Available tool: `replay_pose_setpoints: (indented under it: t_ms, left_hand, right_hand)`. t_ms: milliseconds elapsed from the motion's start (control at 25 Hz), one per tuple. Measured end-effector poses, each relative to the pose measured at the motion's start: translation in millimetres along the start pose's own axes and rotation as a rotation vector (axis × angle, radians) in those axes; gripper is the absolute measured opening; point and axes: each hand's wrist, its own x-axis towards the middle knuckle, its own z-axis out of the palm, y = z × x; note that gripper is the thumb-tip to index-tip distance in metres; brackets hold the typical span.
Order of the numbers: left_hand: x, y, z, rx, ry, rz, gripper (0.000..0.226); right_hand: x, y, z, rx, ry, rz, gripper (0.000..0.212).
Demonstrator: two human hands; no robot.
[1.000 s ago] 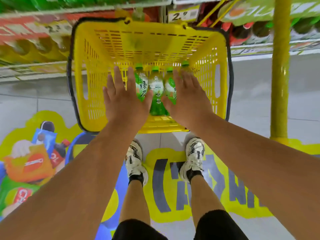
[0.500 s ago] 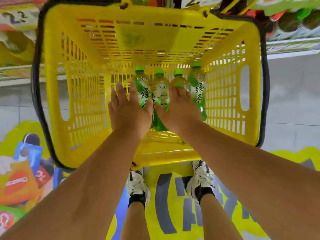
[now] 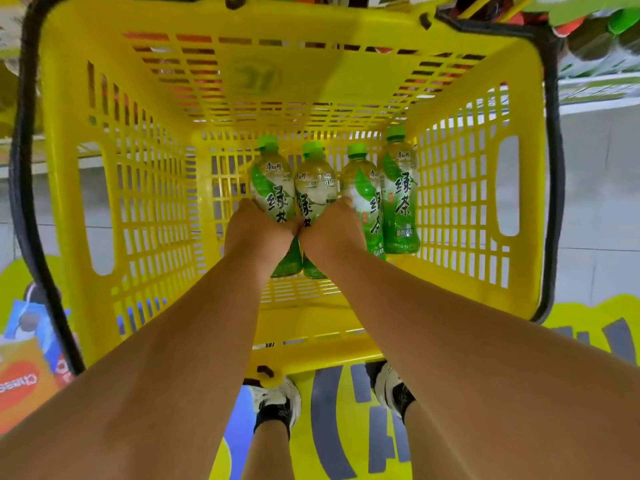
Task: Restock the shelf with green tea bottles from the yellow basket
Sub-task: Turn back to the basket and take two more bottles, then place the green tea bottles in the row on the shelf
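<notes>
Bottles (image 3: pixel 400 195) labelled 绿茶 in yellow basket (image 3: pixel 145 140), both hands (image 3: pixel 258 230) (image 3: pixel 332 226) each grasping one

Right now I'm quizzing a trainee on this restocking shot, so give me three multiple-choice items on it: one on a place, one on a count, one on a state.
1. Where do the green tea bottles lie?
A. On the shelf
B. In the yellow basket
C. On the floor

2. How many bottles show in the basket?
A. Two
B. Four
C. Six

3. What is the left hand doing?
A. Hanging idle outside the basket
B. Holding a price tag
C. Gripping the leftmost bottle

Answers:
1. B: all the bottles rest on the basket's mesh bottom.
2. B: four green caps sit side by side.
3. C: the hand is closed round that bottle's lower body, while the right hand grips the bottle beside it.
</notes>
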Motion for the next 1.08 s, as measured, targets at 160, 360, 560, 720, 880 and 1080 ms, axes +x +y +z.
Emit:
replay_pose_setpoints:
  t_ms: [160, 360, 560, 720, 880, 1080]
  left_hand:
    - [5, -4, -5, -0.059, -0.006, -0.013, 0.053]
    - [-6, -4, -19, -0.104, 0.004, 0.005, 0.044]
    - [-37, 16, -48, -0.126, 0.054, 0.051, 0.053]
    - [-83, 45, -82, -0.148, 0.076, 0.083, 0.053]
    - [-150, 69, -118, -0.173, 0.093, 0.129, 0.049]
    - [-259, 92, -168, -0.177, 0.084, 0.181, 0.047]
  right_hand:
    - [4, 3, 3, 0.028, 0.002, -0.015, 0.065]
    - [-4, 2, -13, 0.108, -0.016, -0.044, 0.063]
    - [-30, 1, -51, 0.181, 0.030, -0.063, 0.053]
    - [-68, -3, -94, 0.260, 0.079, -0.126, 0.047]
    - [-129, -6, -148, 0.301, 0.113, -0.180, 0.038]
    - [-231, -7, -227, 0.314, 0.172, -0.217, 0.049]
